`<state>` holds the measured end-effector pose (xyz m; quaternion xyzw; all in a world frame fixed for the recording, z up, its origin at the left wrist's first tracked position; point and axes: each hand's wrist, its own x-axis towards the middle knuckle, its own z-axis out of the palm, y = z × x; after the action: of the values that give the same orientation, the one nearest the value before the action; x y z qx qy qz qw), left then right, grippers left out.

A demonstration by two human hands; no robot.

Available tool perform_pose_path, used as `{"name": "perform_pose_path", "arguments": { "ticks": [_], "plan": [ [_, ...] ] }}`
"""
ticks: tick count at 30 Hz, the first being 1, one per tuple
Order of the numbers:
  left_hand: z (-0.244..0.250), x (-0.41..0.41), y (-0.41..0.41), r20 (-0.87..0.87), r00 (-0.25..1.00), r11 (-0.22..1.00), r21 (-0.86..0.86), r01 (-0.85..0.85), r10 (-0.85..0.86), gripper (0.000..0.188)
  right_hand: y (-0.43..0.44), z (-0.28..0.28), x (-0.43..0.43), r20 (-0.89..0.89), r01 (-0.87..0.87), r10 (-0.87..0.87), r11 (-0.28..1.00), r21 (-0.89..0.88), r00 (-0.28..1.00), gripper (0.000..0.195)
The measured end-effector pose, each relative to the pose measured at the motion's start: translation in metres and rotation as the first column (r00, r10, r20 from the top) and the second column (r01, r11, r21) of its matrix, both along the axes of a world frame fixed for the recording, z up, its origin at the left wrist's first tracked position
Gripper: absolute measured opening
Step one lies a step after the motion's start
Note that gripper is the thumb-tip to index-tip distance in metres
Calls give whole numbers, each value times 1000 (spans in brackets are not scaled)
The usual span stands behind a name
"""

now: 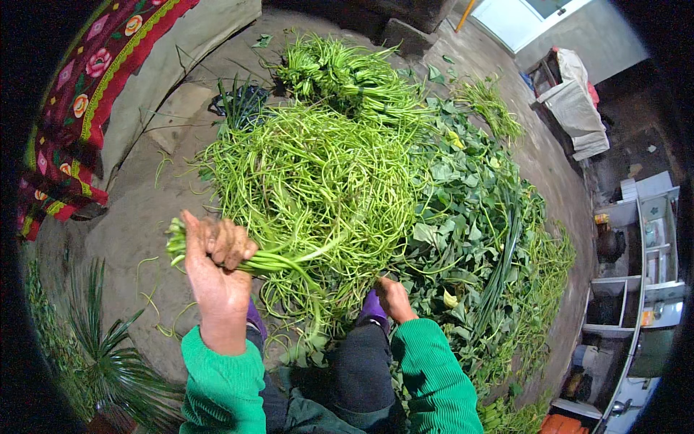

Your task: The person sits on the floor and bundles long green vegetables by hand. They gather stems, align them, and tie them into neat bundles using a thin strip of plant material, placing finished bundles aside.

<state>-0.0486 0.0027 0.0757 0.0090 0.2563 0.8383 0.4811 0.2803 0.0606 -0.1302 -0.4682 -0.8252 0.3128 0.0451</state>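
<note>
My left hand (221,257) is closed around a bunch of green leaf stalks (268,262). Their cut ends stick out on the left, and a few longer stalks hang down to the right. Low at the front edge of a big heap of loose green stalks (320,168), my right hand (394,299) is beside my purple shoe (373,310). Its fingertips are partly hidden, so whether it pinches a stalk cannot be told. Right of the heap spreads a layer of dark green leaves (461,228), with long thin green blades (507,244) lying across it.
Tied bundles of stalks (347,76) lie behind the heap, near a black plastic bag (239,101). A fan-shaped palm leaf (105,347) is at lower left. A flowered red cloth (92,70) hangs upper left. Shelving (615,279) stands along the right.
</note>
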Motion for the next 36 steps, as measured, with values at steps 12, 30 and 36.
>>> {"name": "perform_pose_path", "arguments": {
  "ticks": [12,30,36],
  "plan": [
    [-4,20,10,-135,991,969,-244,-47,14,43,91,-58,3,-242,591,-543,773,231,804,7],
    [32,-11,-39,-369,926,980,-140,-143,83,39,74,-38,-79,-299,185,-81,922,341,951,16],
    [-64,-26,-42,158,929,849,-378,370,-334,41,62,-44,-95,291,-273,188,918,288,938,9]
  ]
}}
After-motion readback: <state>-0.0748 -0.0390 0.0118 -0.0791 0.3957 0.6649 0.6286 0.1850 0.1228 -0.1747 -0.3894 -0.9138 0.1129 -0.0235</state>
